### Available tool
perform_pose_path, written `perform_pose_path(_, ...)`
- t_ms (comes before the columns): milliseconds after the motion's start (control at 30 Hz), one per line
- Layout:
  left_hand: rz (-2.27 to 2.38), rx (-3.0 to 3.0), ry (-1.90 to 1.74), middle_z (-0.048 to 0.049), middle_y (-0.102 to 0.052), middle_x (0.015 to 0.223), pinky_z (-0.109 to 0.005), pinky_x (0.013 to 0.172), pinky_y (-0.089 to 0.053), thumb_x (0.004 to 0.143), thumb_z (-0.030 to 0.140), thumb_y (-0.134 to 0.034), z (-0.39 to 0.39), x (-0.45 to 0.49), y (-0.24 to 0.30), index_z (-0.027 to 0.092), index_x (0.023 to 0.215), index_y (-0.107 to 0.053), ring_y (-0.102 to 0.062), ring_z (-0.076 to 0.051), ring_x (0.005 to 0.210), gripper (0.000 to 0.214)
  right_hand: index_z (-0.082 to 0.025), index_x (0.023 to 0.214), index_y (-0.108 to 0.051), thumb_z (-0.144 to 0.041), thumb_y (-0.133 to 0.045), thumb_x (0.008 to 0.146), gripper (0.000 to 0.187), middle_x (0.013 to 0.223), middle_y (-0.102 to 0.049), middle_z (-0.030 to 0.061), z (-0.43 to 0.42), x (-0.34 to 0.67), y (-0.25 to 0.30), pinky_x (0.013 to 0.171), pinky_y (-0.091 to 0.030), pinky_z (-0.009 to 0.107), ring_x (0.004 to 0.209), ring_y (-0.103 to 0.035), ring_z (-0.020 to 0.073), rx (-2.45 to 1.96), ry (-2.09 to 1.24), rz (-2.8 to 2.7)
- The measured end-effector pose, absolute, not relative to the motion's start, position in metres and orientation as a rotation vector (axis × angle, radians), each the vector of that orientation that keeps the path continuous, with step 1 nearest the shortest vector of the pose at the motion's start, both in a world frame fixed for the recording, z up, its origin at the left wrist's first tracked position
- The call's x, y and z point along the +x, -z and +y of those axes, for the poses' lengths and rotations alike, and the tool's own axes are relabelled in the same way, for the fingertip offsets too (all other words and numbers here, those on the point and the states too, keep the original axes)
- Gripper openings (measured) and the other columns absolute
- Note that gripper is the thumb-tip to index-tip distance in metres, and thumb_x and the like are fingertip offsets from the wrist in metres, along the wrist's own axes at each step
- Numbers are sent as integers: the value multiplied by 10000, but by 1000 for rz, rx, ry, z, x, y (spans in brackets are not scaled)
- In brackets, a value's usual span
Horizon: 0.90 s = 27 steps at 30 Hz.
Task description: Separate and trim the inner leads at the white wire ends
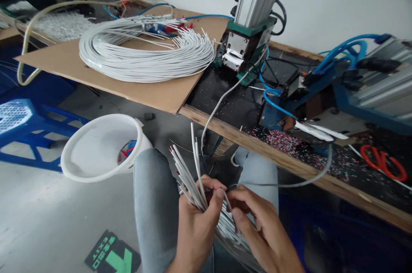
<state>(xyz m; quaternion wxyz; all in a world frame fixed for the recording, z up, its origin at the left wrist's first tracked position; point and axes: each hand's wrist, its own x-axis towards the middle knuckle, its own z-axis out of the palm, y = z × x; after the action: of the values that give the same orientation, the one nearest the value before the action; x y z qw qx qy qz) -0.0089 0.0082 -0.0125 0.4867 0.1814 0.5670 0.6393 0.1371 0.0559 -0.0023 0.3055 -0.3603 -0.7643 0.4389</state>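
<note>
A bundle of white cables (186,174) rises out of my left hand (201,217), whose fingers are wrapped round it. Red and green wire tips show at the cable ends. Close beside it, my right hand (257,217) pinches a single cable (228,200) from the same bundle, near my left thumb. More of the bundle's white strands (230,225) hang below between my hands, over my lap. My right palm hides part of them.
A big coil of white cable (144,52) lies on a cardboard sheet (174,92). Pneumatic machines (249,28) stand along the bench, with wire scraps (283,142) and orange-handled scissors (383,163). A white bucket (138,153) and blue stool (41,131) are at left.
</note>
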Motion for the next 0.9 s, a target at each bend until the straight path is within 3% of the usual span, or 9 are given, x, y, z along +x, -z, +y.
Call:
perform_pose_path(133, 1387, 494, -1538, 52, -490, 617, -171, 403, -221, 847, 478, -843, 9, -8, 7, 224, 732, -786, -305, -52, 456, 285, -282, 927, -666, -330, -582, 1065, 169, 745, -694, -79, 58, 123, -3, 560, -510, 156, 646, -698, 78, -909, -1061, -1993)
perform_pose_path(300, 1523, 675, -1590, 21, -600, 606, -183, 514, -426, 754, 303, -794, 14, -11, -8, 224, 639, -769, -534, -106, 531, 142, -243, 864, -663, -298, -657, 1016, 162, 726, -709, -85, 58, 124, 4, 583, -537, 130, 619, -722, 70, -909, -1199, -1952)
perform_pose_path(400, 1520, 666, -1455, 32, -570, 584, -197, 489, -390, 673, 263, -743, 17, -14, -15, 207, 619, -737, -502, -108, 506, 78, -238, 859, -631, -237, -649, 1005, 147, 673, -650, -102, 60, 133, 3, 488, -491, 134, 501, -651, 59, -906, -1278, -2026)
perform_pose_path(567, 1466, 771, -1206, 51, -549, 563, -203, 479, -327, 618, 204, -694, 19, -20, -12, 189, 648, -720, -441, -90, 498, 42, -243, 792, -570, -185, -654, 952, 190, 699, -669, -77, 67, 146, -8, 480, -455, 196, 552, -631, 94, -857, -916, -2271)
perform_pose_path(633, 1484, 781, -1227, 52, -560, 562, -200, 487, -355, 648, 212, -708, 18, -18, -10, 197, 642, -722, -469, -92, 505, 22, -246, 794, -578, -210, -673, 959, 194, 661, -640, -87, 63, 145, -3, 461, -441, 180, 518, -608, 86, -927, -1049, -2158)
perform_pose_path(767, 1489, 600, -1411, 41, -583, 599, -234, 401, -473, 756, 343, -775, 14, -6, -9, 228, 621, -713, -573, -134, 467, 188, -257, 824, -632, -292, -788, 928, 191, 648, -582, -113, 44, 128, 21, 371, -410, 137, 397, -556, 62, -975, -1646, -1464)
perform_pose_path(900, 1431, 234, -1512, 76, -551, 545, -182, 295, -373, 775, 466, -883, 8, 11, -10, 213, 707, -750, -484, -85, 303, 294, -247, 812, -644, -334, -843, 885, 230, 687, -614, -100, 30, 105, 38, 339, -382, 131, 369, -547, 59, -860, -1719, -1067)
